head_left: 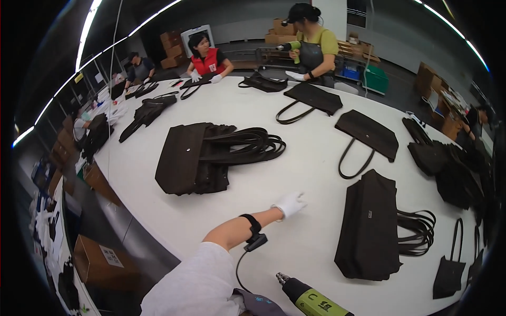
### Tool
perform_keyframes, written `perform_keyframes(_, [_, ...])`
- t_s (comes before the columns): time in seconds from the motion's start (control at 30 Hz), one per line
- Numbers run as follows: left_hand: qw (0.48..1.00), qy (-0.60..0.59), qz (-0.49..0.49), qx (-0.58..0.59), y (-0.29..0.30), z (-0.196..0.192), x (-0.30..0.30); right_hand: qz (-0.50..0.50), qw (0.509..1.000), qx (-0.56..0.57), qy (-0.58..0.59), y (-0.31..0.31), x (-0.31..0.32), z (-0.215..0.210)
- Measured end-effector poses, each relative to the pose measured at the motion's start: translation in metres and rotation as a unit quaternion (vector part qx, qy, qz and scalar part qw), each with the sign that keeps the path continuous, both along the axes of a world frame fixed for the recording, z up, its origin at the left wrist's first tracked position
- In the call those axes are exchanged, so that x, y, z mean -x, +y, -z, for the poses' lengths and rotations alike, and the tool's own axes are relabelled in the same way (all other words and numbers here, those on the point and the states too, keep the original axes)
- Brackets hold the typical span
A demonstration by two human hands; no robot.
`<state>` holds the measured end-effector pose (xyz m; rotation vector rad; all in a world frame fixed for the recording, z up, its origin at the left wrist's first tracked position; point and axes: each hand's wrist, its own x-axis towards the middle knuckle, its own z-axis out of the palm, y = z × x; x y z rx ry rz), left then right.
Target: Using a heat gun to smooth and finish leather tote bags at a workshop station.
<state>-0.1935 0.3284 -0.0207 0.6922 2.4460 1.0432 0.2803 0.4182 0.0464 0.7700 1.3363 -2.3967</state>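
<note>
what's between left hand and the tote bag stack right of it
The head view shows only bare white tabletop between the left hand and tote bag stack.

Workshop with a broad white bench (311,163) under strip lights (87,34).
Bright lines of light slant along the dark ceiling at left and right. Behind the bench stand a grey wall (237,18) and a white column (332,22), with stacked cartons (173,48) and, toward the right, a green bin (376,79) beside a blue bin (351,71). At left, a brown box (97,268) sits near the grey floor (118,218).
</note>
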Motion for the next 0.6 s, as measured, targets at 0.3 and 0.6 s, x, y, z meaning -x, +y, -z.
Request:
perform_keyframes(0.3, [0.818,0.353,-0.339,0.302,-0.321,-0.076,0.082,-0.030,0.996,-0.068,0.050,-0.023,0.073,-0.011])
perform_keyframes(0.6, [0.876,0.333,-0.180,0.298,-0.353,-0.054,0.150,-0.017,0.979,-0.133,0.156,-0.082,0.164,-0.040])
